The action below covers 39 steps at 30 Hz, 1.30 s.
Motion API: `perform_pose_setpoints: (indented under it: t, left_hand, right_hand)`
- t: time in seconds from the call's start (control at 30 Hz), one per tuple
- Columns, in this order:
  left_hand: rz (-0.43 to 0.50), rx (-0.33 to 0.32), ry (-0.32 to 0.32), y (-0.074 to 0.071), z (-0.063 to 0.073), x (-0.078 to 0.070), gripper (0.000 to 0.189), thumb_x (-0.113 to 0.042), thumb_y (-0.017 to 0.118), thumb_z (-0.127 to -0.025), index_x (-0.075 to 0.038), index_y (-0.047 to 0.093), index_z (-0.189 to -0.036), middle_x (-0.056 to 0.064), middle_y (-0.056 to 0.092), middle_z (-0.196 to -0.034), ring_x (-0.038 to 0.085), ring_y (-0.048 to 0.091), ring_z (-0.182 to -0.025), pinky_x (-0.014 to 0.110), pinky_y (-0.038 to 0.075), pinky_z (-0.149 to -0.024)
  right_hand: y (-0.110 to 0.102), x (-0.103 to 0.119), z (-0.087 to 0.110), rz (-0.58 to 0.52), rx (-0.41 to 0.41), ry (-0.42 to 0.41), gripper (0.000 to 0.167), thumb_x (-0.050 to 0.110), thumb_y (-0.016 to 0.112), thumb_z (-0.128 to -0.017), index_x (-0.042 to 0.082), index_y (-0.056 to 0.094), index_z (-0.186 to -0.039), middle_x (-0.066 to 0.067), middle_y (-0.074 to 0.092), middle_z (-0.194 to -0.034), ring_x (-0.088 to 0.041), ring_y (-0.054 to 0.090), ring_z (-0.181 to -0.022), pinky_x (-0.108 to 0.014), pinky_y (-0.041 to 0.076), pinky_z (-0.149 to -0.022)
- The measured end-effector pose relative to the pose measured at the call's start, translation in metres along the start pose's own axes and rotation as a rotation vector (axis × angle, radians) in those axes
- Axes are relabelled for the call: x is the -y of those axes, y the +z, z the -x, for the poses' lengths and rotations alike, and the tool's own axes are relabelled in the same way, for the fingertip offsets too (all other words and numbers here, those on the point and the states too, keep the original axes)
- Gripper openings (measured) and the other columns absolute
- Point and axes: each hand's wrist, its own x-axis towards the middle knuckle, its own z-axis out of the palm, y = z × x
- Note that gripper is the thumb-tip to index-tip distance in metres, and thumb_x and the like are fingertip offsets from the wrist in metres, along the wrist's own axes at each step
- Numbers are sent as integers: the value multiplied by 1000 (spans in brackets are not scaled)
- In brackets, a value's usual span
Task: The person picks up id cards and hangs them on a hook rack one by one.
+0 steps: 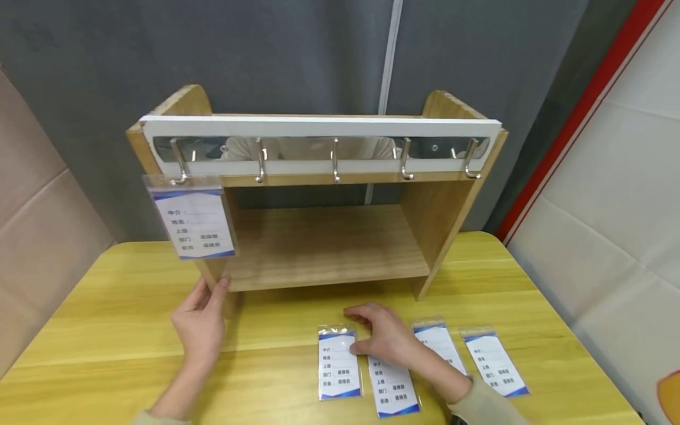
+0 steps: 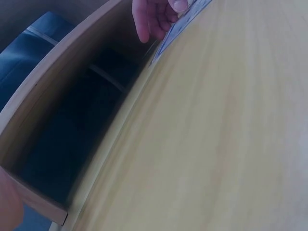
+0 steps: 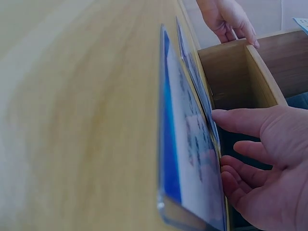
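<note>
My left hand [image 1: 200, 323] grips the lower left side panel of a small wooden shelf [image 1: 329, 277], thumb on its front edge. My right hand [image 1: 386, 333] hovers low over the badges on the table, fingers loosely bent. Its thumb is right at the edge of the leftmost badge holder [image 1: 340, 369], a clear sleeve with a white and blue card. A second badge holder [image 1: 394, 389] lies partly under this hand. In the right wrist view the thumb and fingers [image 3: 240, 120] are spread apart beside the badges. Another badge holder [image 1: 193, 223] hangs from the leftmost hook [image 1: 179, 160].
A white rail [image 1: 319, 127] with a mirror strip and several metal hooks runs across the shelf's top front. Two more badge holders, one [image 1: 440, 342] partly behind my right forearm and one [image 1: 495, 363] farther right, lie on the yellow wood table [image 1: 95, 330]. A grey partition [image 1: 297, 53] stands behind.
</note>
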Motion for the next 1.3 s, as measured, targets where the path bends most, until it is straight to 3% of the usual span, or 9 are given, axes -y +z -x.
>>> perform_pose_setpoints:
  t: [0.2,0.6,0.93,1.13,1.3]
  left_hand:
    - [13,4,-5,0,0,0,34,3,73,-93,0,68,-126,9,69,-119,0,71,-98,20,58,-89]
    - [23,14,-7,-2,0,1,34,3,74,-93,1,68,-127,-4,72,-114,0,71,-98,20,58,-88]
    - [42,13,2,-1,-1,1,35,6,72,-92,2,66,-127,2,70,-117,1,72,-97,22,58,-89]
    - [50,16,-2,-1,0,1,34,4,72,-93,0,68,-127,-8,72,-113,2,71,-100,21,58,-91]
    - [37,13,-5,-1,0,0,34,3,74,-93,-1,69,-126,-10,73,-111,1,71,-100,20,58,-91]
  right_hand:
    - [2,1,-2,4,17,-6,66,16,91,-73,9,66,-134,-1,67,-121,-24,61,-108,-45,57,-96]
    - [3,2,-5,32,44,4,60,15,92,-74,7,69,-128,1,68,-115,-19,62,-102,-39,58,-90]
    - [2,9,-9,32,80,18,58,9,92,-72,1,68,-124,-2,67,-109,-19,60,-98,-37,57,-87]
    - [2,9,-10,38,92,30,53,11,92,-73,6,71,-122,3,63,-107,-17,58,-98,-37,56,-88]
    - [2,8,-9,52,87,27,47,13,92,-75,12,74,-118,7,60,-105,-15,56,-97,-37,54,-89]
